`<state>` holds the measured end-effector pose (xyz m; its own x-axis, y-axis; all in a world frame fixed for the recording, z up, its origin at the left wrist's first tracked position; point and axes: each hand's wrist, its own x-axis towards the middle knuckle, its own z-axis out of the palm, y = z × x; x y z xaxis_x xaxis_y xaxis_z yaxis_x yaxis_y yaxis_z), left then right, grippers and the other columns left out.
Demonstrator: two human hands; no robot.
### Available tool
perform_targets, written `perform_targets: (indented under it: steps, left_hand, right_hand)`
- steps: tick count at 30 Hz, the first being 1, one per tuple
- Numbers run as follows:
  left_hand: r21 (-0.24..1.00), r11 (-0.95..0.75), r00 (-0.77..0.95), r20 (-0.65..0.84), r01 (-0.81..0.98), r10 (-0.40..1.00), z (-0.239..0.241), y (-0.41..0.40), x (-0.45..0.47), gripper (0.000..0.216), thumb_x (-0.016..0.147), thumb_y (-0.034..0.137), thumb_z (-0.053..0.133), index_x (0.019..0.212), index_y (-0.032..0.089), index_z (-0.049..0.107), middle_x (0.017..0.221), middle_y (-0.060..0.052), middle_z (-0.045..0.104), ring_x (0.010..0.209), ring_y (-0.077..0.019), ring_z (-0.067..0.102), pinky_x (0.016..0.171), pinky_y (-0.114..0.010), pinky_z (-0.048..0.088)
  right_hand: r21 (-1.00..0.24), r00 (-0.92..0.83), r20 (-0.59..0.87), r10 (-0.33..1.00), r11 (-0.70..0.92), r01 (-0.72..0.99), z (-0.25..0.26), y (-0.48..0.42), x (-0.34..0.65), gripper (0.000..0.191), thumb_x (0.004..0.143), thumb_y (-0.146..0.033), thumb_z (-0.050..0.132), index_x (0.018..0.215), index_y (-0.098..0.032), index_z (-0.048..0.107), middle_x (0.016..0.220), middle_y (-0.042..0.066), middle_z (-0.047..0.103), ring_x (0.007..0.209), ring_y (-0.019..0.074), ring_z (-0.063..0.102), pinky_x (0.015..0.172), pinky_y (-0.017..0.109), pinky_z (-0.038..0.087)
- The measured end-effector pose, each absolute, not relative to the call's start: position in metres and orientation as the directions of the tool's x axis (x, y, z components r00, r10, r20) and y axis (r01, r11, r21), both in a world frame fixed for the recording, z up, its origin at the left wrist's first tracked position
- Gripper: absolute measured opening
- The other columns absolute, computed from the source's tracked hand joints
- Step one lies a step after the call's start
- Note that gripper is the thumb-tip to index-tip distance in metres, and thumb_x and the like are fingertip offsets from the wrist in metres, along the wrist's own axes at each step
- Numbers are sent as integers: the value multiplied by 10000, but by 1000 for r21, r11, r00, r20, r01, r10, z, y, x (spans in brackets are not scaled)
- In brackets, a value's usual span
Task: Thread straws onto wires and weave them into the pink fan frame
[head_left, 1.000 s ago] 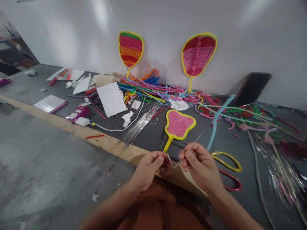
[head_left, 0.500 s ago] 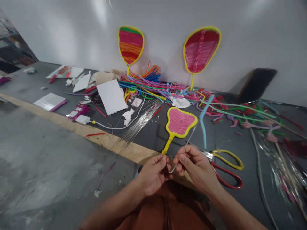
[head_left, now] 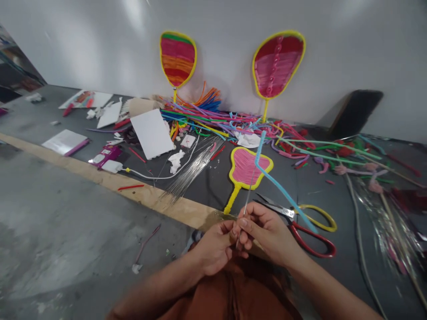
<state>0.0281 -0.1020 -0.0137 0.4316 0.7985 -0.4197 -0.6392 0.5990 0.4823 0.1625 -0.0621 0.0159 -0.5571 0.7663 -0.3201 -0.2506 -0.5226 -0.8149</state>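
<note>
Both my hands meet just in front of my lap at the near table edge. My left hand (head_left: 215, 246) is closed in a pinch on the lower end of a thin silver wire (head_left: 247, 195). My right hand (head_left: 267, 231) pinches the same wire right beside it. The wire rises from my fingers and joins a light blue pipe cleaner (head_left: 276, 184), which bends and slants down to the right. Just beyond my hands lies a small pink fan with a yellow rim (head_left: 247, 166). Scissors with a red and a yellow handle (head_left: 310, 231) lie to the right of my right hand.
Two larger woven fans (head_left: 178, 60) (head_left: 278, 62) lean on the white wall. A heap of coloured pipe cleaners (head_left: 213, 118) lies below them. A bundle of silver wires (head_left: 190, 173), white cards (head_left: 151, 133), a white cable (head_left: 156, 178) and clear wrap (head_left: 383, 209) lie around. The wooden table edge (head_left: 140, 195) runs diagonally.
My hands have come together, folding the wire so its bend closed between my fingers. The blue pipe cleaner swung from the right over to the left and now stands above my hands.
</note>
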Motion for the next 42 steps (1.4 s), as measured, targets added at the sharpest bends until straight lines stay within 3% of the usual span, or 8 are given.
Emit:
perform_targets:
  steps: [7,18,27,32,39,42]
  left_hand:
    - [534,557,358,-435,-636,826,-9,-98,28,248,751,301,669,655,123,525,615,-23,543,632,-130,580,543,-215,482]
    - [534,625,435,-450,-569,780,-6,-92,24,306,743,295,674,594,115,477,661,-31,543,660,-122,581,616,-255,533]
    - [478,666,546,-385,-572,744,-12,-90,22,272,732,306,694,638,95,550,720,-48,577,685,-101,571,649,-260,560]
    - [457,728,597,-421,-511,683,-14,-88,22,295,694,342,726,712,79,594,707,-45,584,562,-49,512,650,-253,557]
    - [326,695,521,-481,-641,705,-18,-91,26,184,730,203,686,684,123,526,572,27,500,544,-60,516,630,-254,546]
    - [384,698,504,-494,-605,709,-16,-97,22,223,771,312,647,815,102,586,752,-55,614,648,-102,596,675,-273,536]
  right_hand:
    - [-852,-477,-330,815,-474,-222,17,-56,168,268,747,-359,701,751,-160,523,612,-11,625,456,61,551,426,155,476]
    - [-860,-439,-333,835,-460,-221,9,-59,170,265,750,-373,695,727,-166,532,599,0,638,435,66,548,411,158,458]
    - [-845,-479,-269,835,-444,-299,9,-61,169,191,795,-293,668,731,-166,539,548,-20,626,435,48,545,436,129,439]
    - [-818,-507,-315,803,-500,-285,6,-59,170,209,786,-313,672,736,-167,531,577,-6,633,464,78,578,458,166,464]
    - [-848,-414,-340,844,-466,-253,6,-42,181,223,740,-324,716,718,-158,569,679,-13,600,524,55,565,457,133,445]
    - [-852,-428,-357,830,-478,-216,11,-33,181,253,712,-347,735,701,-158,568,645,-18,584,512,57,559,446,134,441]
